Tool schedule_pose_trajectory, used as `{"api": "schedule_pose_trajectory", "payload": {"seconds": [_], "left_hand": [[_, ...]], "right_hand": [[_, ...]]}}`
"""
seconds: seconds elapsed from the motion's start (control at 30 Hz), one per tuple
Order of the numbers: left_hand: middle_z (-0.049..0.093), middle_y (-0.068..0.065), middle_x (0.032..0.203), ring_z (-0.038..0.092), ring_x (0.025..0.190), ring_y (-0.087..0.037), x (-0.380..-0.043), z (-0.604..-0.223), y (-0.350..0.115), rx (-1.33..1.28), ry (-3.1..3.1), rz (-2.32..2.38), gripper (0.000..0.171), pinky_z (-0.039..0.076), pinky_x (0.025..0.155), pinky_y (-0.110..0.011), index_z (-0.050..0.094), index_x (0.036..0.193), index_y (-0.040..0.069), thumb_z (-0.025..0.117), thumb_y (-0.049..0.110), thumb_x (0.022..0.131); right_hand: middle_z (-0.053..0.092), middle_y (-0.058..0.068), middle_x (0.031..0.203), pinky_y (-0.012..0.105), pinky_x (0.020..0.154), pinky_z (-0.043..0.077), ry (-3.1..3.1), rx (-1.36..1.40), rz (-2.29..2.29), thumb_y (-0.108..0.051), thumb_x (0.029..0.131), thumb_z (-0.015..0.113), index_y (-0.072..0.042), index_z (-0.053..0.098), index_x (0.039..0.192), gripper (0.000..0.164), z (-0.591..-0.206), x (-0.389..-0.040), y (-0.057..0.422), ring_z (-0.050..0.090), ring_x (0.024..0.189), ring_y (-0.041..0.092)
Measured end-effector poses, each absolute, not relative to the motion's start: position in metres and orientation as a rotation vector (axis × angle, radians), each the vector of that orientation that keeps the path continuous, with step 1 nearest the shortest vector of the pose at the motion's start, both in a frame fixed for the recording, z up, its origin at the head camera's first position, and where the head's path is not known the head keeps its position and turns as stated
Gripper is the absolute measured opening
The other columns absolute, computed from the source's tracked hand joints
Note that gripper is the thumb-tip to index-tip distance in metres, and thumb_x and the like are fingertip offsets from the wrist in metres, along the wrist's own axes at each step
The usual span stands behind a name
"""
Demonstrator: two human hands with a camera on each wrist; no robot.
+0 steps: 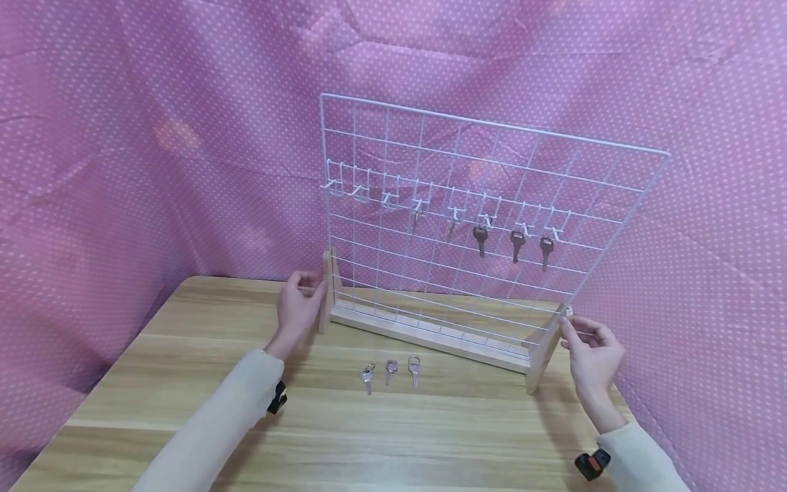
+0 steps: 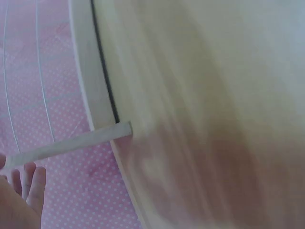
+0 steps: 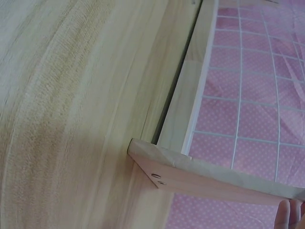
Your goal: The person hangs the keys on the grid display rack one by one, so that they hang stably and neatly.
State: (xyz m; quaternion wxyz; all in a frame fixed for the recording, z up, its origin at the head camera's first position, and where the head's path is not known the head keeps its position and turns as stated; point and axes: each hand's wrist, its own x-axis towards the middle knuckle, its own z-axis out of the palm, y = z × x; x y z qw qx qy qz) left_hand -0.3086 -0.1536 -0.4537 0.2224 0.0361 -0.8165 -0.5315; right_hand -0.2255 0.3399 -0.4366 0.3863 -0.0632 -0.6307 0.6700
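Observation:
A white wire grid rack (image 1: 424, 336) on a wooden base stands upright on the wooden table (image 1: 399, 437). My left hand (image 1: 305, 285) grips the rack's left wooden foot (image 1: 326, 290), and its fingers (image 2: 29, 186) show beside that foot (image 2: 71, 143) in the left wrist view. My right hand (image 1: 570, 321) pinches the rack's lower right corner at the right foot (image 1: 544, 352). The same foot (image 3: 214, 179) shows in the right wrist view with fingertips (image 3: 285, 212) at its end. Three dark keys (image 1: 517, 244) hang from hooks on the right of the hook row.
Three silver keys (image 1: 391, 370) lie in a row on the table just in front of the rack's base. Pink dotted cloth (image 1: 154, 137) hangs behind and on both sides. The table's right edge runs close to my right wrist.

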Motion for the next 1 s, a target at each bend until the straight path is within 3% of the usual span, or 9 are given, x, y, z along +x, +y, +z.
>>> {"api": "schedule_pose_trajectory", "payload": {"seconds": [0.37,0.63,1.0], "left_hand": [[0.077,-0.016,0.105,0.073,0.091,-0.026,-0.268,-0.472,-0.148,-0.079,-2.441,-1.396,0.02,0.058,0.077,-0.019,0.071,0.114,0.004,0.073,0.017,0.099],[0.076,-0.007,0.102,0.071,0.089,-0.017,-0.24,-0.482,-0.13,-0.319,-2.613,-1.337,0.018,0.063,0.082,-0.028,0.071,0.111,0.005,0.075,0.015,0.096],[0.072,-0.005,0.111,0.068,0.101,-0.015,-0.223,-0.502,-0.113,-0.476,-2.825,-1.266,0.027,0.062,0.095,-0.042,0.069,0.118,0.006,0.076,0.021,0.097]], "right_hand": [[0.077,-0.013,0.08,0.012,0.053,0.057,-1.615,-0.168,1.671,0.004,0.085,0.083,0.01,0.073,0.098,0.018,-0.437,-0.225,0.339,0.069,0.06,-0.002],[0.078,-0.014,0.081,0.013,0.053,0.058,-1.629,-0.176,1.671,0.004,0.085,0.083,0.006,0.074,0.096,0.014,-0.437,-0.225,0.342,0.069,0.06,-0.002],[0.077,-0.014,0.081,0.014,0.055,0.059,-1.664,-0.197,1.667,0.003,0.087,0.082,0.006,0.073,0.098,0.015,-0.435,-0.222,0.341,0.071,0.061,-0.001]]}}
